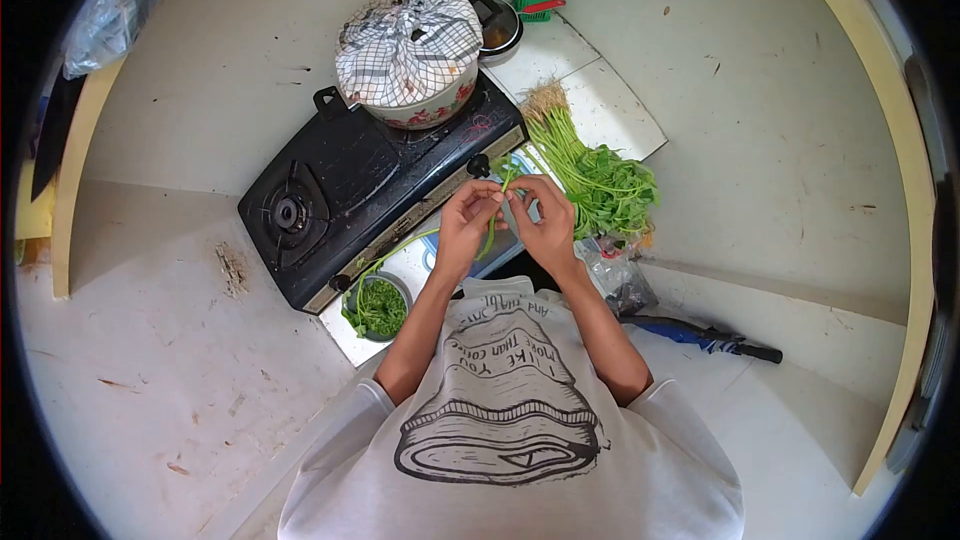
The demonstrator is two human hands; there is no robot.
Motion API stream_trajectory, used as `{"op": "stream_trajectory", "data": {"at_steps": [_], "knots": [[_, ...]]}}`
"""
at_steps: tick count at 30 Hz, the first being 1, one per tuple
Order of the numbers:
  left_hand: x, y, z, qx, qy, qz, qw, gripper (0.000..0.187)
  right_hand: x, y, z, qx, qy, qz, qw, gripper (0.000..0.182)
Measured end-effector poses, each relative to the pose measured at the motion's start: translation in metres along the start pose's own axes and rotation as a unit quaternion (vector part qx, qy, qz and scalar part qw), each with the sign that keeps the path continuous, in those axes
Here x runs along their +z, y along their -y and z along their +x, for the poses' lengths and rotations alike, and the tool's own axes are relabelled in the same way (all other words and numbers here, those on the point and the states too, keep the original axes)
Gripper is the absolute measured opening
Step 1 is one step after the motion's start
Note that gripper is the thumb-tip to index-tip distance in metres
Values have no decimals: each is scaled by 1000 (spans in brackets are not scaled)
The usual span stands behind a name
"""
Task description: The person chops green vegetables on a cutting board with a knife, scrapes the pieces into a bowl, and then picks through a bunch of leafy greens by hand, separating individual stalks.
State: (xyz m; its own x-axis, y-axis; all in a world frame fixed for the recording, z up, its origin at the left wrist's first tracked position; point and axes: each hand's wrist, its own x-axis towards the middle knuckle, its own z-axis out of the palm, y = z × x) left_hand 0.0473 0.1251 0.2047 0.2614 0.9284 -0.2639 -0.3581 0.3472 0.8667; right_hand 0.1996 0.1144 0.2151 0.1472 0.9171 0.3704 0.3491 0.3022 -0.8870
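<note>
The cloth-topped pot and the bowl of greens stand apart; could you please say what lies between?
In the head view, part of the gas stove and a green stem lie between pot and bowl.

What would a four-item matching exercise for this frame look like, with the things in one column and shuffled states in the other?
Things:
1. Patterned pot
2. Left hand and right hand
3. Bundle of leafy greens
4. Round bowl

States:
A. Lying with pale roots showing
B. Filled with loose green pieces
C. Topped with a checked cloth
D. Pinching a green stem

Pairs: 1-C; 2-D; 3-A; 4-B
</note>
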Motion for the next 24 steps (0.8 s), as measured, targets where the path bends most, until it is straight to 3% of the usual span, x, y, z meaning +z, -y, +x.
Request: {"op": "stream_trajectory", "data": {"at_steps": [16,24], "knots": [[-8,3,2,18,-19,-14,1000,10,7,-2,3,-15,17,16,1000,12],[-8,-5,-3,10,-30,-21,999,14,8,-4,0,87,0,55,995,10]]}}
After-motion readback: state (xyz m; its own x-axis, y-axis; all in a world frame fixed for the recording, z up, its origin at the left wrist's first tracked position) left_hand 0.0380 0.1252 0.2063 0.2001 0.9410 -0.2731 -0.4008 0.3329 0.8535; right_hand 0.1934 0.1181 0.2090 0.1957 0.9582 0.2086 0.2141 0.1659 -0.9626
